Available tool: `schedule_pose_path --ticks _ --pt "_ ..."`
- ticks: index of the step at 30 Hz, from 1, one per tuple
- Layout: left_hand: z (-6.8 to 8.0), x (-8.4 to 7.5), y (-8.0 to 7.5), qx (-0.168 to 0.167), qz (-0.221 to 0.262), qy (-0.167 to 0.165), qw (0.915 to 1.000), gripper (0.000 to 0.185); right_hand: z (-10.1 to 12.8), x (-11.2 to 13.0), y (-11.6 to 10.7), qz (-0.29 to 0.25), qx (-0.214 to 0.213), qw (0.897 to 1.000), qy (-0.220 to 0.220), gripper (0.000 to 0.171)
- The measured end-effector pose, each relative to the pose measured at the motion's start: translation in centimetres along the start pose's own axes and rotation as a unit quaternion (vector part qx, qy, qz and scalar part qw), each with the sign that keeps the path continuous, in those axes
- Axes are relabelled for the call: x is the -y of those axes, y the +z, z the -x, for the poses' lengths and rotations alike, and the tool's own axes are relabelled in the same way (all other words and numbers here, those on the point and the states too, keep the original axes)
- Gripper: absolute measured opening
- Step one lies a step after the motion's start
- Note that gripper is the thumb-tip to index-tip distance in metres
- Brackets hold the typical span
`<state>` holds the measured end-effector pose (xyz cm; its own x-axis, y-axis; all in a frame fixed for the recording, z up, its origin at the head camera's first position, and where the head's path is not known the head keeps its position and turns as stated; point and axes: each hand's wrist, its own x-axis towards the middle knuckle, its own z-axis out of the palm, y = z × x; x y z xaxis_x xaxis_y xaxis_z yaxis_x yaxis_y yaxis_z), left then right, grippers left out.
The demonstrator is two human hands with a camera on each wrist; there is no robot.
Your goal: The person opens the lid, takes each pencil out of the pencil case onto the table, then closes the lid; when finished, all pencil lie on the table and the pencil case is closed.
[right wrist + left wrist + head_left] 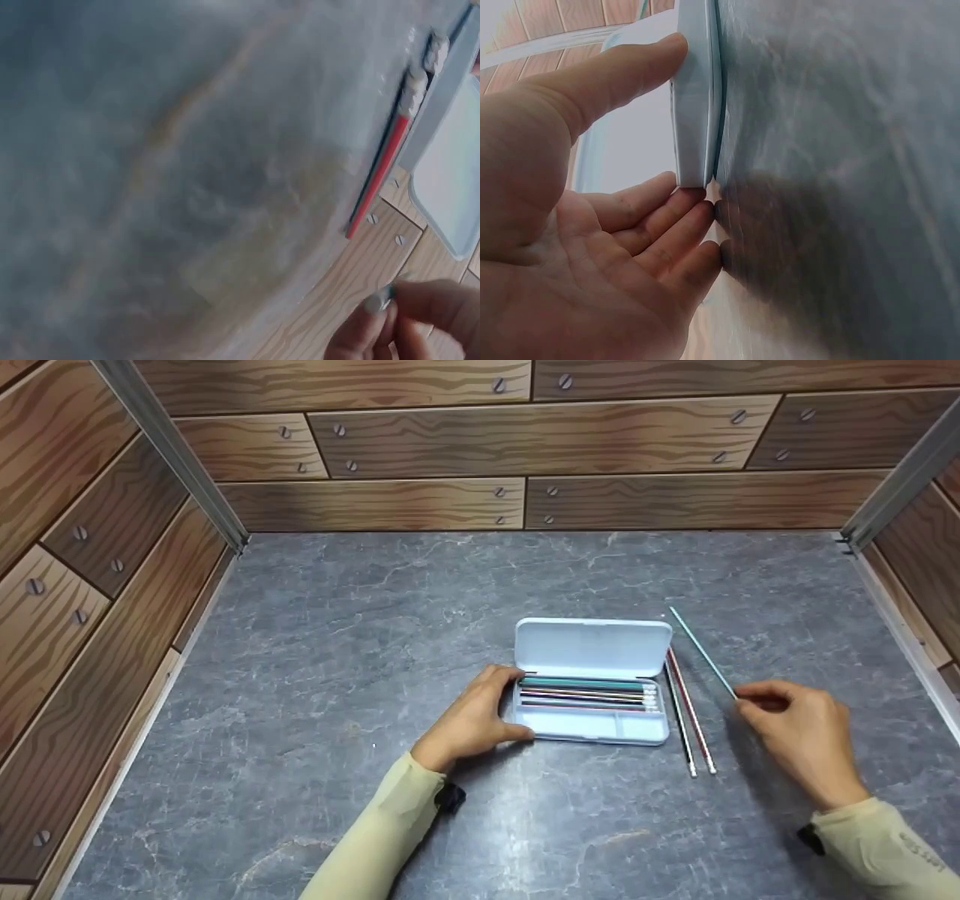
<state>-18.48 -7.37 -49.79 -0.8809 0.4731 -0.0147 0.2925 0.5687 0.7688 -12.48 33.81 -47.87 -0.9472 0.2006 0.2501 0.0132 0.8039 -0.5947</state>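
An open pale blue pencil case is lying near the middle of the grey marbled desk, its lid standing raised behind the tray; several pencils are lying side by side inside it; the left hand is bracing the case's left end, thumb and fingers curling round that edge; the right hand is hovering to the right of the case, pinching one end of a light blue pencil lifted off the desk and angling away; a red pencil and a dark pencil are lying together on the desk just beside the case's right end.
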Motion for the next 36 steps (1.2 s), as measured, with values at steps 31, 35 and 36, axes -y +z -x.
schedule_pose_path --ticks 31,35,36 --pt "0.1 0.0 -0.1 0.000 0.006 0.002 1.0000 0.088 1.2 1.0 0.8 0.023 0.175 0.983 0.057 0.028" --pt "0.0 0.0 -0.1 0.000 0.008 0.004 1.0000 0.087 1.3 1.1 0.9 0.013 0.186 0.980 0.063 0.029" --pt "0.0 0.0 -0.1 0.001 0.007 0.004 1.0000 0.087 1.3 1.1 0.9 0.011 0.187 0.980 0.064 0.029"
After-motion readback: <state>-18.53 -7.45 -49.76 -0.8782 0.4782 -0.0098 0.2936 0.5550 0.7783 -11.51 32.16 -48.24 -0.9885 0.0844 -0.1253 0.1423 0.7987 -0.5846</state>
